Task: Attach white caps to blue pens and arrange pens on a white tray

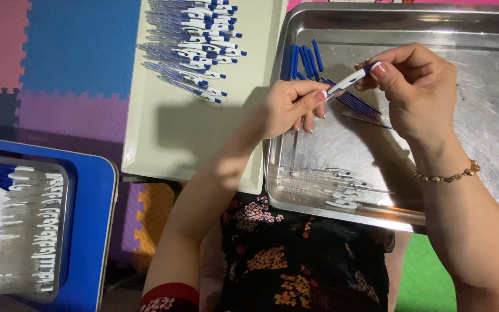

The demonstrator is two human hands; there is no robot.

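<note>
Head view, looking down: both hands meet over a steel tray (480, 34). Our left hand (287, 107) pinches the lower end of a white-and-blue pen (350, 80) between thumb and fingertips; our right hand (414, 86) grips its upper end, thumb pressed near the blue tip. So both hands are closed on the same pen, held slantwise just above the tray floor.

Below the pen lie loose blue refills (304, 60) in a fan, some thinner ones trailing toward the right. Near the tray's front wall sits a small row of clear barrels with white clips (336, 188). Left of the steel tray, a pale plastic tray (192, 138) carries a stack of finished pens (194, 49) at its far end. Further left, a blue-rimmed bin (96, 231) holds more clear barrels.

We judge the step in hand to be the closing of one pen, its two halves being pushed or twisted together. What follows would call for a firm seat of the parts, then one hand letting go so the other can carry the pen across to the stack.
</note>
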